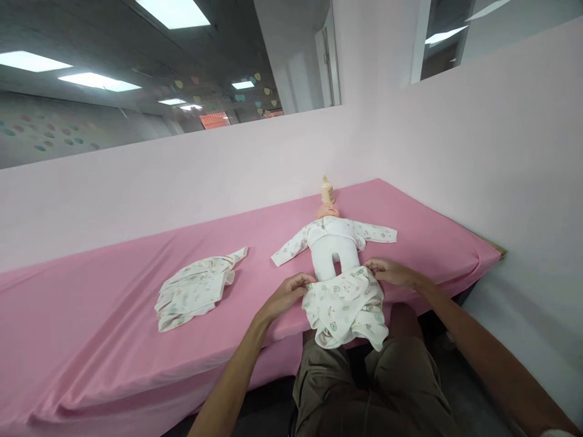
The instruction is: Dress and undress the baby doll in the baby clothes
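Observation:
A baby doll (336, 244) lies on its back, head toward the wall, with its arms spread. It wears a white printed long-sleeved top (296, 244), and its legs are white. Bunched over the ends of its legs is a white printed baby garment (344, 306), hanging past the table's front edge toward my lap. My left hand (289, 294) pinches the garment's upper left corner. On the other side, my right hand (392, 271) grips its upper right edge with curled fingers. The doll's feet are hidden by the cloth.
A pink sheet (255, 243) covers the table, creased at the left. Another printed baby garment (195, 291) lies flat to the left. A cream bottle (327, 190) stands behind the doll's head. Pale walls (455, 139) with windows border the back and right.

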A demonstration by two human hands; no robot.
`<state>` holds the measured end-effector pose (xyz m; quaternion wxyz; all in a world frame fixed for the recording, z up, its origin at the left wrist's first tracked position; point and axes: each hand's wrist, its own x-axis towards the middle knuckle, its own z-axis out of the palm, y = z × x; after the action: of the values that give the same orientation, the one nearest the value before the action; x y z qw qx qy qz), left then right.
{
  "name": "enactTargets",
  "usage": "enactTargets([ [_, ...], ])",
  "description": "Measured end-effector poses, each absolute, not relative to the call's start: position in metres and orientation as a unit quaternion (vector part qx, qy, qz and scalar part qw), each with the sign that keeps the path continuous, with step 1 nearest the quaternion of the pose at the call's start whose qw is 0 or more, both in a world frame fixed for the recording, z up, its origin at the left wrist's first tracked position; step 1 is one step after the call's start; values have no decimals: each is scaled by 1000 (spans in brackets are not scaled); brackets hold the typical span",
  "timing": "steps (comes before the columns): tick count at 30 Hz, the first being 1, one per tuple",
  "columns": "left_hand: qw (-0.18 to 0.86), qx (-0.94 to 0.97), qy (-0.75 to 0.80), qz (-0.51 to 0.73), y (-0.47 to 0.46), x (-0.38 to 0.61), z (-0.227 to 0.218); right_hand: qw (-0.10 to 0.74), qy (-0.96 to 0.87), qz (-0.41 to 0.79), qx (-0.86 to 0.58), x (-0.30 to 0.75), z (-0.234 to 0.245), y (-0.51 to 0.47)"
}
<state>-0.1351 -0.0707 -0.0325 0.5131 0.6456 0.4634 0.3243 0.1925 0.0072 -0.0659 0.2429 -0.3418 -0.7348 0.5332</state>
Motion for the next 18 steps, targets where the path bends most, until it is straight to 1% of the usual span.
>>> enactTargets([
  [3, 549, 647, 446, 284, -73, -146, -41, 194, -753, 524, -349, 195, -57, 10],
  [6, 541, 659, 451, 265, -71, -144, -48, 160, -764, 541, -314, 191, -50, 9],
  [8, 536, 656, 451, 282, -69, -138, -50, 151, -766, 546, -303, 187, -47, 8],
  [12, 543, 602, 456, 367, -64, -127, -54, 171, -773, 530, -303, 185, -51, 7],
  [16, 531, 546, 463, 453, -57, -122, -61, 216, -775, 484, -343, 184, -62, 11],
  [18, 526, 530, 465, 476, -54, -120, -63, 225, -779, 464, -356, 182, -66, 10],
])
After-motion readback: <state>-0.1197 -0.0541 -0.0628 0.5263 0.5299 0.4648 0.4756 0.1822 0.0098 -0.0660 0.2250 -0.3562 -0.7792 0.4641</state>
